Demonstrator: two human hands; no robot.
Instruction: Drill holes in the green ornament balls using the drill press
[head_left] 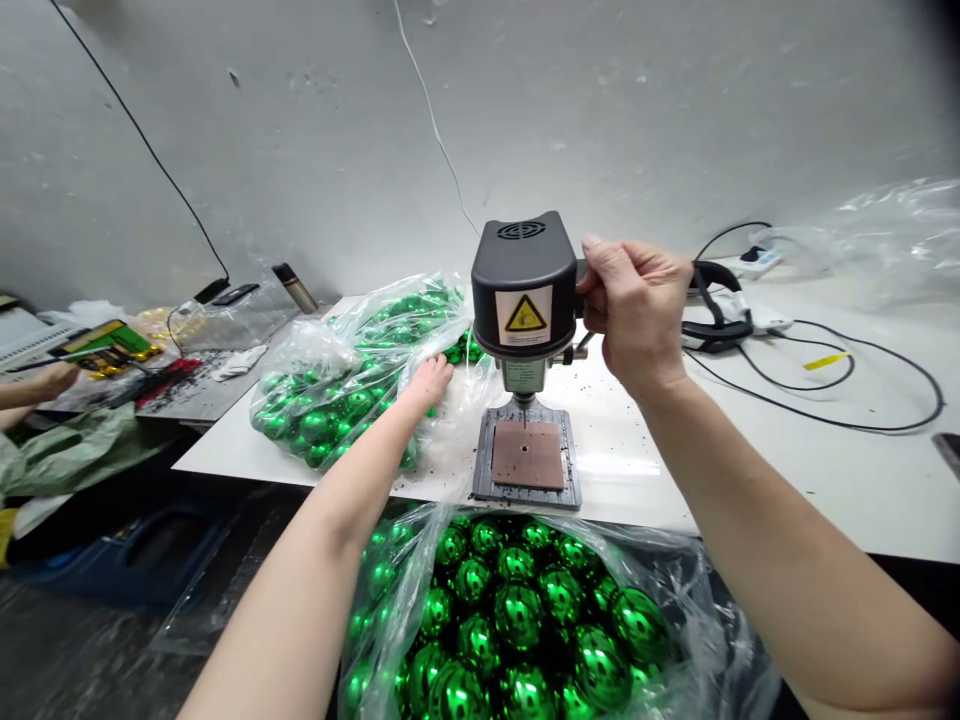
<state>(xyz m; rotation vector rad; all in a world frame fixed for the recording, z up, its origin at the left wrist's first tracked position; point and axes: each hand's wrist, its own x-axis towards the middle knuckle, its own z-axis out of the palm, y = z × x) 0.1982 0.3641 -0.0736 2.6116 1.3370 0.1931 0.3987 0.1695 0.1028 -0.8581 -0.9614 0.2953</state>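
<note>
My right hand is closed around the feed handle on the right side of a small black bench drill press. Below its chuck and thin bit, a brown square plate with a hole in the middle lies on the grey ribbed base. My left hand reaches to the mouth of a clear plastic bag of shiny green bauble balls on the table, left of the drill. Its fingertips are hidden, so whether it grips a ball does not show.
Before the table edge, an open plastic bag holds many green balls. Black cables and a head strap lie on the right of the white table. Another person's hand works at the far left.
</note>
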